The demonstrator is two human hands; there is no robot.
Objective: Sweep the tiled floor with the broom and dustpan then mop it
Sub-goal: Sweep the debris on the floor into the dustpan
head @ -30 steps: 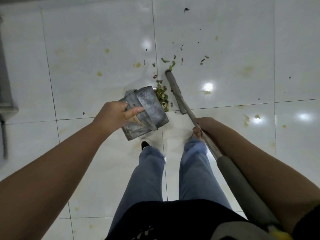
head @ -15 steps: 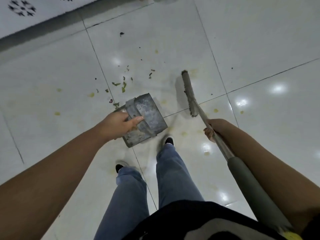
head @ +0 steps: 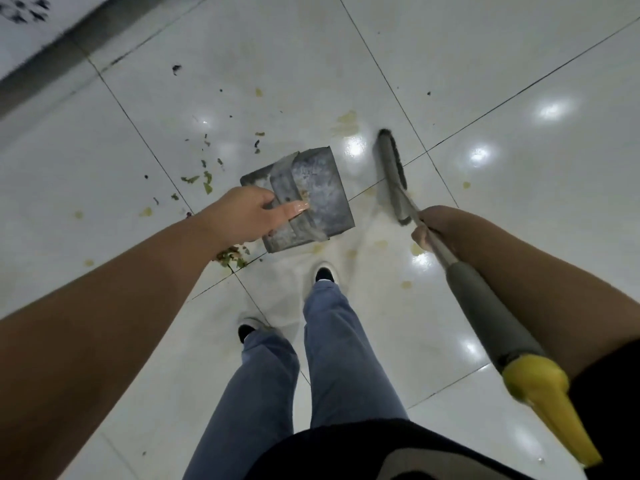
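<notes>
Below, one dustpan (head: 311, 195) clasped in left hand (head: 242, 216), one broom (head: 393, 168) gripped by right hand (head: 433, 226); two shoes (head: 323, 273) on littered floor (head: 519, 202).

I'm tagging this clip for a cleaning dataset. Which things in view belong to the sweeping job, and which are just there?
Part of the job:
- dustpan, held by the left hand
- broom, its handle gripped by the right hand
- green scraps on the tiled floor
- debris pile by the left forearm

Just there:
- shoes
- wall base at top left
</notes>
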